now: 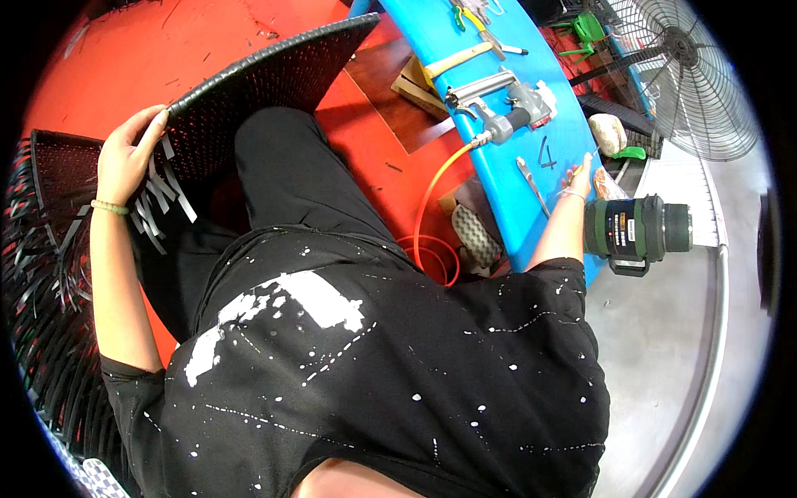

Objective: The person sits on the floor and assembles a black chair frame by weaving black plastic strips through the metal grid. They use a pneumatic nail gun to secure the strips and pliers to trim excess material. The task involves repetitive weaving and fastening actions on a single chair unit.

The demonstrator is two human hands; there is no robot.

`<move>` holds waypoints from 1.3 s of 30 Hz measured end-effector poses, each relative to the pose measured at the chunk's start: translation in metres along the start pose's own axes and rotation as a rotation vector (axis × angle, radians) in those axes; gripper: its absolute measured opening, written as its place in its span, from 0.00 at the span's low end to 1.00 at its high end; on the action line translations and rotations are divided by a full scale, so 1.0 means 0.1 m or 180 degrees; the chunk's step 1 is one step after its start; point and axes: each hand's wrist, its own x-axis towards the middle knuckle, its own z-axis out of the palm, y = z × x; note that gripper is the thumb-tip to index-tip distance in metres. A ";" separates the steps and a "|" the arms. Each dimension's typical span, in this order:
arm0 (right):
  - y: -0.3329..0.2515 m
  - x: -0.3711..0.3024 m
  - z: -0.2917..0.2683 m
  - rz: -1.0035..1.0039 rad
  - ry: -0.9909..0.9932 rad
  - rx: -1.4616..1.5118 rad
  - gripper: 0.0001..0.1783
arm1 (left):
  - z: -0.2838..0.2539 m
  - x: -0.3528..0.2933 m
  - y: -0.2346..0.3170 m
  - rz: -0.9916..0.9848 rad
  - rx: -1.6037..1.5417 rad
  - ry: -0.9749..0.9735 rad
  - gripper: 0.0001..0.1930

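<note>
At the left, my left hand [133, 158] is closed on the rim of a black woven panel [249, 91], thumb along its edge. The panel stands tilted beside my knee. Loose flat strips [166, 195] hang below that hand. My right hand [580, 176] is over the far edge of the blue table [506, 187], fingers apart, with nothing visible in it. Close to it lies a clear plastic bag [613, 184] with something orange-brown inside. A dark green and black lens-shaped cylinder [635, 231] is beside my right forearm.
On the table lie a grey air nailer [515, 108] with an orange hose [427, 195], a hammer [465, 58], yellow-handled pliers [471, 18] and a metal tool [533, 187]. A large fan [681, 75] stands at the far right. Black strips [50, 332] pile up at my left.
</note>
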 end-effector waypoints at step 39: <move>-0.03 -5.22 3.26 -0.5795 -0.4094 -0.0511 0.23 | 0.31 -0.57 -0.06 0.0444 0.0778 0.0260 0.19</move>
